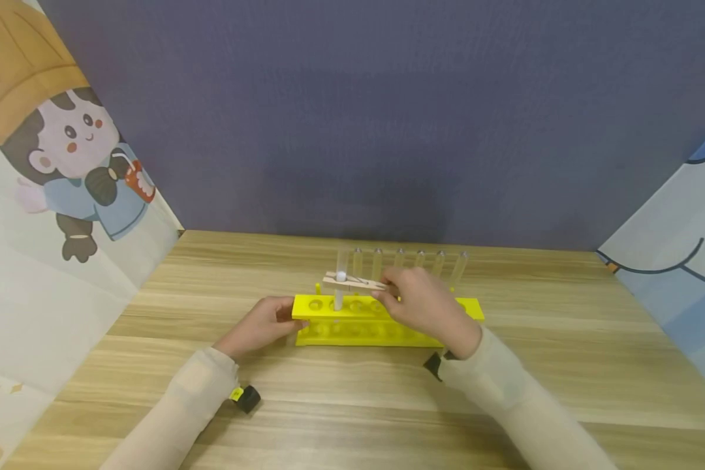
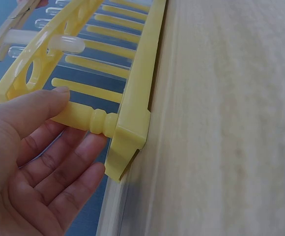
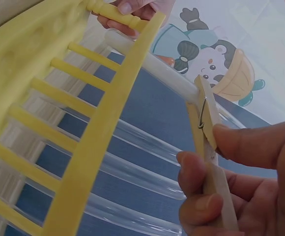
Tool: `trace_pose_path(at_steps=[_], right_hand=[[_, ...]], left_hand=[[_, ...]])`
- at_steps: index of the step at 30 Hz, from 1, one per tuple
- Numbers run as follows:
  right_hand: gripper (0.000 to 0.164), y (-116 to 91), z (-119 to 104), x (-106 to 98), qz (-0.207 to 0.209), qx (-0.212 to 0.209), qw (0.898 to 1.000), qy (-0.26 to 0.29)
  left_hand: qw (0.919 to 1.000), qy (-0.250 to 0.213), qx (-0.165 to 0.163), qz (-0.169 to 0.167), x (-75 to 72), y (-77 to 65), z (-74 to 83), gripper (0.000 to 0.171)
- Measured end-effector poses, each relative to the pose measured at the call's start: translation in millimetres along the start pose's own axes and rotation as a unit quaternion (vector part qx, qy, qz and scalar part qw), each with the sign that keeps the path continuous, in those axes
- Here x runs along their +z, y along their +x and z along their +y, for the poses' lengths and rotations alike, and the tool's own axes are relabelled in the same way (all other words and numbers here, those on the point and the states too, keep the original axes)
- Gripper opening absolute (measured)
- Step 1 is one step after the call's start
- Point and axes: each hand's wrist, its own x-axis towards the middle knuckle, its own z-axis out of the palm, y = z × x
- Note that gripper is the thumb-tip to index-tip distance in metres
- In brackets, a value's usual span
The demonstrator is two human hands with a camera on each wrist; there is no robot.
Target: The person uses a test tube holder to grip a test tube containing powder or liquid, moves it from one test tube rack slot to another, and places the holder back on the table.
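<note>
A yellow test tube rack (image 1: 323,338) stands on the table. At its left end my left hand (image 1: 263,326) holds the end post (image 2: 78,115), the thumb on one side and the fingers behind. My right hand (image 1: 425,303) grips a wooden test tube clamp (image 1: 361,283) above the rack. The clamp's jaws close round a clear test tube (image 1: 338,301) with white contents. That tube stands through a hole near the left of the upper plate; its rounded bottom (image 2: 69,44) hangs below the plate in the left wrist view.
Several clear tubes (image 1: 400,261) stand upside down on pegs along the rack's back. Behind the wood-grain table (image 1: 329,405) rises a dark blue panel (image 1: 352,130). A cartoon-printed sheet (image 1: 82,143) covers the left side.
</note>
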Motion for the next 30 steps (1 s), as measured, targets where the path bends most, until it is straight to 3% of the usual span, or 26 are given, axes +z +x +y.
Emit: trace_pose_path(at_steps=[7, 23, 30], right_hand=[[0.014, -2.0, 0.4, 4.3, -0.002, 0.015, 1.000, -0.002], [0.016, -5.2, 2.6, 14.1, 0.009, 0.006, 1.000, 0.006], [0.016, -6.7, 0.8, 17.1, -0.002, 0.025, 1.000, 0.012]], left_hand=[[1.0000, -0.005, 0.001, -0.003, -1.4, -0.9, -0.8, 0.031], [0.9998, -0.003, 0.017, -0.006, -2.1, -1.7, -0.4, 0.029], [0.9999, -0.001, 0.014, 0.004, -0.3, -0.8, -3.2, 0.029]])
